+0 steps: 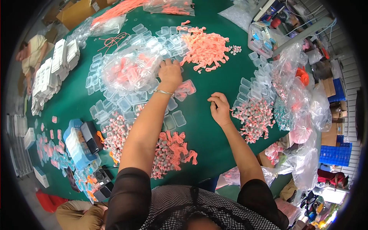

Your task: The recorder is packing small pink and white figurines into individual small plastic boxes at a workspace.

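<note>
Left hand (170, 73) rests, fingers curled, on clear plastic boxes (126, 101) at upper centre; right hand (219, 109) pinches narrowly beside the earplug pile (255, 117) at centre right.

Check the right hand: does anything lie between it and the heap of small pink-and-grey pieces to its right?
Nothing visible does. The right hand rests on bare green table, and the heap of pink-and-grey pieces starts right beside its fingers. The left hand is apart, on the clear plastic bag.
</note>
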The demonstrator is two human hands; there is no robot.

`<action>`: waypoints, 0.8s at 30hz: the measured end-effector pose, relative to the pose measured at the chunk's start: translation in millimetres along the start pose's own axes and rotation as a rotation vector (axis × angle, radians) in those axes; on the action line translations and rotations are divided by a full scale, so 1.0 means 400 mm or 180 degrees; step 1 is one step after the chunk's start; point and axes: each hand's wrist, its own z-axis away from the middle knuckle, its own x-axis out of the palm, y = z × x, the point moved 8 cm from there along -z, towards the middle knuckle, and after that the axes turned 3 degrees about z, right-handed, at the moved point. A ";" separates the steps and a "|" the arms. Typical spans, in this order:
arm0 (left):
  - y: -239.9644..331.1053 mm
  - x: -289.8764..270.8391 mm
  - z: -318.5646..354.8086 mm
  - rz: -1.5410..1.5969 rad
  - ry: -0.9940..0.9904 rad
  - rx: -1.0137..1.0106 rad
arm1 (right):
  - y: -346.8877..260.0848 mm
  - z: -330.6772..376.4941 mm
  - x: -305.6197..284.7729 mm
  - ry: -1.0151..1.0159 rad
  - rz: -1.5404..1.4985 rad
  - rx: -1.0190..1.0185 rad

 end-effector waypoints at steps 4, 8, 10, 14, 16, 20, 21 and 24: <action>-0.001 0.013 0.000 -0.0069 -0.0151 0.0017 | 0.002 -0.001 -0.002 0.0013 -0.0009 -0.0009; -0.010 0.010 0.006 0.0154 -0.0254 -0.0102 | 0.001 -0.001 -0.002 -0.0010 0.0016 -0.0029; 0.003 -0.014 0.014 0.0336 -0.0213 -0.0206 | 0.006 0.001 -0.007 -0.0008 0.0018 -0.0004; -0.045 -0.025 0.004 0.1116 0.0250 -0.0319 | -0.005 -0.005 0.007 -0.0045 -0.0056 0.0029; -0.014 -0.042 0.008 0.1799 0.0279 -0.0106 | 0.000 -0.003 -0.002 -0.0016 -0.0019 0.0003; 0.149 -0.138 0.117 0.2183 0.1211 0.1261 | 0.007 -0.001 -0.012 -0.0037 -0.0076 0.0114; 0.193 -0.137 0.150 0.2032 0.1356 0.1758 | 0.000 -0.002 -0.009 -0.0041 -0.0086 0.0103; 0.290 -0.055 0.214 0.1367 0.1061 0.2309 | 0.017 0.003 -0.007 -0.0064 -0.0197 0.0396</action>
